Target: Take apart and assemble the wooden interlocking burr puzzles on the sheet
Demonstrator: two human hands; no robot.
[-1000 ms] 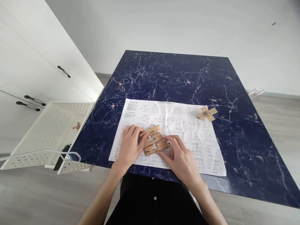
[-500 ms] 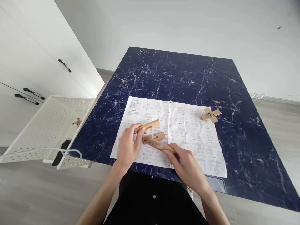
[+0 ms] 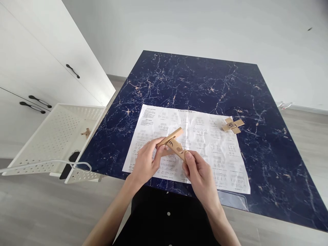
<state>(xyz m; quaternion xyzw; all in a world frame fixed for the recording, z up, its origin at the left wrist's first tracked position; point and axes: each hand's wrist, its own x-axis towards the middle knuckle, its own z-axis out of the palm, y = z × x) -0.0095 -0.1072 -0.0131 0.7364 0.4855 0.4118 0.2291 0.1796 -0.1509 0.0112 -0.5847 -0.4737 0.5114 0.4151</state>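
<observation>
My left hand pinches a slotted wooden puzzle piece near its lower left end. Closed on the near end of a second wooden puzzle piece, my right hand holds it up against the first one. Dark marks and a notch show on this second piece. The two cross each other; whether they interlock I cannot tell. Partly hidden below them is another wooden piece, over the printed sheet. A cross-shaped wooden puzzle rests at the sheet's upper right corner.
The sheet lies on a dark blue marbled table. A phone-like flat object is at the near edge, partly under the paper. To the left stands a white perforated bin with a small wooden piece inside and a white cable across it.
My right hand has raised the marked piece off the sheet and brought it against the slotted piece. My left hand has shifted slightly right with its piece.
</observation>
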